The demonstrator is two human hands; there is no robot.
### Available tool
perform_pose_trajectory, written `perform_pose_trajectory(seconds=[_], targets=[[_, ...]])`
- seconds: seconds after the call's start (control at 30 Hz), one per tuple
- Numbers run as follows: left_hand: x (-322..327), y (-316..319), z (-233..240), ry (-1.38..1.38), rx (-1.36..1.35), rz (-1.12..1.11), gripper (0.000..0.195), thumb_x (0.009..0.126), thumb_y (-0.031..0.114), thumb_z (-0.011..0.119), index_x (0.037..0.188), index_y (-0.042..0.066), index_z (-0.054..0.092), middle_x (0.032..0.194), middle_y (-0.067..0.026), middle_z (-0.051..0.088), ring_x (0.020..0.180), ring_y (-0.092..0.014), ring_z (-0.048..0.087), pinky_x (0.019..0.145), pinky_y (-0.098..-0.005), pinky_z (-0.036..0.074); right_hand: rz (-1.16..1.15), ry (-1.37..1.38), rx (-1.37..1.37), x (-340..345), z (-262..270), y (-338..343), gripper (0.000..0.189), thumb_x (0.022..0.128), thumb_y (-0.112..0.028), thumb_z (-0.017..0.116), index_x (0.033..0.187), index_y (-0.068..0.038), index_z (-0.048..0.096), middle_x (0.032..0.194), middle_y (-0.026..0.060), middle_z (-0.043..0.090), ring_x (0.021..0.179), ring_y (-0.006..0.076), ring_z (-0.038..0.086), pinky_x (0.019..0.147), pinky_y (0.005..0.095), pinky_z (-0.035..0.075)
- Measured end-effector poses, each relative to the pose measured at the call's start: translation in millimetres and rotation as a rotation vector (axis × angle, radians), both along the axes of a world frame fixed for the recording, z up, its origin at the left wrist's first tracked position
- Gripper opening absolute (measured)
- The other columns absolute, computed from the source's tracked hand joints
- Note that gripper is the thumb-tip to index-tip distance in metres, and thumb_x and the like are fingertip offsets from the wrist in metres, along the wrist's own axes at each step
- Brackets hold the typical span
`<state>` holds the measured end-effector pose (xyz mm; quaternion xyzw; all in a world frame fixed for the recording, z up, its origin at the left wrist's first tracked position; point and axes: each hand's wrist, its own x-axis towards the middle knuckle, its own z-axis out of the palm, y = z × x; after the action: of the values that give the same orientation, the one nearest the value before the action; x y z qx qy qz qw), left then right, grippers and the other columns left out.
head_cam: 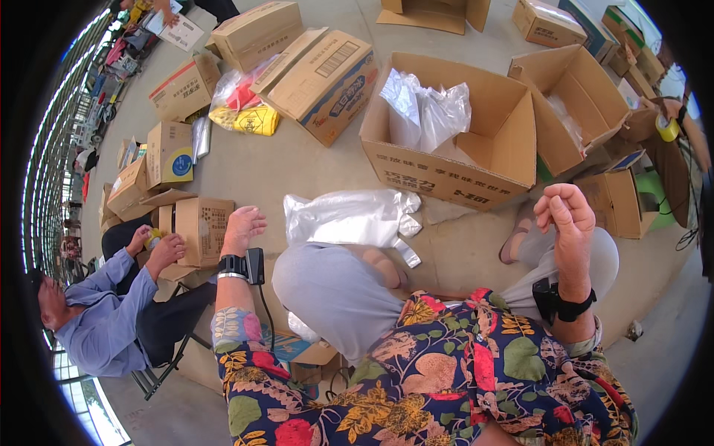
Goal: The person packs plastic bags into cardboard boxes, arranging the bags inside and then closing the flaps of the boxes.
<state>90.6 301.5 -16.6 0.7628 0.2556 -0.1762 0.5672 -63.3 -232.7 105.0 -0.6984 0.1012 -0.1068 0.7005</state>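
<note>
My left hand (244,227) is raised on the left, its fingers loosely bent and holding nothing. Between it and my knees, a stack of clear plastic bags (348,218) lies flat on the floor. My right hand (569,216) is lifted over my right knee, also bare, with thumb and fingers half curled. Just beyond it stands a large open cardboard box (446,175) bearing printed writing. Crumpled clear plastic (440,111) fills the left part of that box. Both wrists wear strapped-on devices, and neither hand touches the bags or the box.
At left, a seated person (106,318) handles yellow tape (152,238) beside a carton (203,231). On the right, another person's arm is near a tape roll (667,128). A second open box (569,106), a closed carton (329,83) and yellow packaging (245,120) lie ahead.
</note>
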Motion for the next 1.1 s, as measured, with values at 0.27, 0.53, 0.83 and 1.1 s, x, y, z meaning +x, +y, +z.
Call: perform_pose_trajectory(seconds=[0.27,0.53,0.83,1.1], targets=[[69.7,-17.4,-20.6,-0.213,-0.003,0.046,0.032,0.082,0.015,0.054,0.108,-0.003,0.050,0.087,-0.0117,0.057,0.070,-0.017,0.056,0.056,-0.0260,0.049,0.120,0.109,-0.101,16.2,-0.3,20.2,0.012,0.086,-0.012,0.053,0.093,-0.002,0.054,0.074,0.0033,0.059,0.060,0.0053,0.051,0.054,0.0167,0.040],[237.6,-55.7,-37.1,-0.648,0.598,-0.198,0.043,0.072,0.017,0.064,0.107,-0.005,0.051,0.098,-0.0191,0.059,0.091,-0.027,0.058,0.076,-0.0355,0.047,0.146,0.285,-0.206,45.1,-29.4,23.6,0.008,0.085,-0.007,0.052,0.090,-0.001,0.054,0.071,0.0024,0.058,0.060,0.0052,0.052,0.055,0.0175,0.042],[315.8,-88.5,-33.5,-0.335,1.026,-0.400,0.053,0.064,0.034,0.072,0.101,0.000,0.054,0.100,-0.0194,0.057,0.096,-0.032,0.055,0.083,-0.0404,0.045,0.118,0.366,-0.397,71.3,-65.3,15.4,0.008,0.081,-0.003,0.056,0.087,0.001,0.056,0.066,-0.0001,0.055,0.056,0.0042,0.048,0.052,0.0182,0.040],[274.1,-81.2,9.5,-0.548,0.468,-0.457,0.039,0.061,0.015,0.073,0.093,-0.001,0.055,0.100,-0.0173,0.056,0.094,-0.032,0.055,0.081,-0.0334,0.045,0.168,0.428,-0.422,81.3,-64.5,21.2,0.010,0.081,-0.003,0.055,0.090,0.002,0.055,0.071,0.0008,0.056,0.065,0.0070,0.050,0.060,0.0194,0.042]])
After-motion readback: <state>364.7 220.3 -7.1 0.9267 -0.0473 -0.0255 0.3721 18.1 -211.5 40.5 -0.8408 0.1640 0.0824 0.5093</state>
